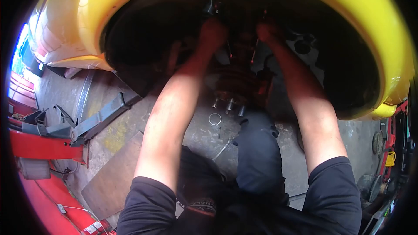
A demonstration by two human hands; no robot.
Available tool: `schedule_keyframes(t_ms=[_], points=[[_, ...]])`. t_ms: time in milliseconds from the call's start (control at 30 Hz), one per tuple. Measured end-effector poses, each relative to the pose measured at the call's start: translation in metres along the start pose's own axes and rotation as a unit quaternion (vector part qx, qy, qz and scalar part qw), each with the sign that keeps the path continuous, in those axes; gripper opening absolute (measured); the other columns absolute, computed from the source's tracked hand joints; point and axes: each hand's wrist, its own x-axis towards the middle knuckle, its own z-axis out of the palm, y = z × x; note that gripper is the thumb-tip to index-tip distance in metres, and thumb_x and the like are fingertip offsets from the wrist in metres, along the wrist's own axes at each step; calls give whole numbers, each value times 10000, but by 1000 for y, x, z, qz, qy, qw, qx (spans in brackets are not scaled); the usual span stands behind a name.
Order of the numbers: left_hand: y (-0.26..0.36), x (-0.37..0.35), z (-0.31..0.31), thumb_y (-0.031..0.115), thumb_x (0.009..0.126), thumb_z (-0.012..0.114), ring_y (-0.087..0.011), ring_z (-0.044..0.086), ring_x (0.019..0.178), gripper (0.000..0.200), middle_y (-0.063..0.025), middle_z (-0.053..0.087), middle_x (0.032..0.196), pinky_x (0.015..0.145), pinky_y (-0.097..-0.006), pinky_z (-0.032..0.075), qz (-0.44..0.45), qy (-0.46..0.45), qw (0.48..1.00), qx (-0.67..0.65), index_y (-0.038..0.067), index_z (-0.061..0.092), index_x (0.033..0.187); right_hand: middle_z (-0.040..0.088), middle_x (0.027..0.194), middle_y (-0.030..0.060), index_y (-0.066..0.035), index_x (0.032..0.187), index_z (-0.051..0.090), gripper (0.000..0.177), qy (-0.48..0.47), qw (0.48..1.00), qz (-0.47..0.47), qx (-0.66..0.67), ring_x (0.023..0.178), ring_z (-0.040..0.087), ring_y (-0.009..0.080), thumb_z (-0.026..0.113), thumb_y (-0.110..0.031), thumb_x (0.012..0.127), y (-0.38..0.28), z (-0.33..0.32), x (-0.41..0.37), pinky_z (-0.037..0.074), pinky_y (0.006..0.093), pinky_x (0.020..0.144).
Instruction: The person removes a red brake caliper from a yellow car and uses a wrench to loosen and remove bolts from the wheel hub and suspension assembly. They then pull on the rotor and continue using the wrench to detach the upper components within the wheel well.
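Observation:
Both arms reach up into the dark wheel well under the yellow fender (89, 26). My left hand (213, 32) is closed, its fingers in deep shade. A slim metal tool (230, 51) shows below it, and a metal part (210, 7) shines just above its knuckles. My right hand (267, 31) is closed around another slim metal tool (254, 51), which slants down from the fist. Below the hands sits the wheel hub (237, 80), dark and reddish, with bright studs (230, 104) pointing toward me.
On the concrete floor lie a metal ring (215, 119), a bolt (219, 132) and a thin tool (223, 148). A grey lift arm (102, 119) on a red base (43, 144) stands left, beside a flat brown board (112, 178). My knee (259, 152) is below the hub.

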Motion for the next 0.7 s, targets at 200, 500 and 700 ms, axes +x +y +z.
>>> schedule_keyframes(t_ms=[200, 500, 700], points=[[49, -12, -50, 193, 797, 536, -301, 610, 889, 285, -168, 614, 1011, 777, -384, 491, -236, 19, 951, -201, 55, 606, 1035, 561, 1179, 177, -71, 1110, 608, 337, -115, 993, 15, 34, 1092, 547, 330, 440, -168, 835, -16, -64, -22, 452, 471, 897], [78, -99, -43, 177, 906, 462, -368, 585, 958, 392, -248, 554, 1135, 817, -417, 481, -242, 117, 943, -195, 56, 454, 1279, 562, 1166, 202, -39, 1090, 615, 329, -49, 992, 69, 90, 1069, 561, 333, 452, -169, 834, -22, -59, -24, 458, 470, 888], [49, -29, -44, 215, 890, 480, -358, 608, 810, 244, -200, 622, 863, 703, -436, 484, -266, 89, 944, -175, 1, 587, 938, 596, 1101, 194, -55, 1053, 633, 307, -37, 999, -10, -27, 981, 603, 322, 466, -145, 811, -13, -30, -4, 484, 439, 848]])
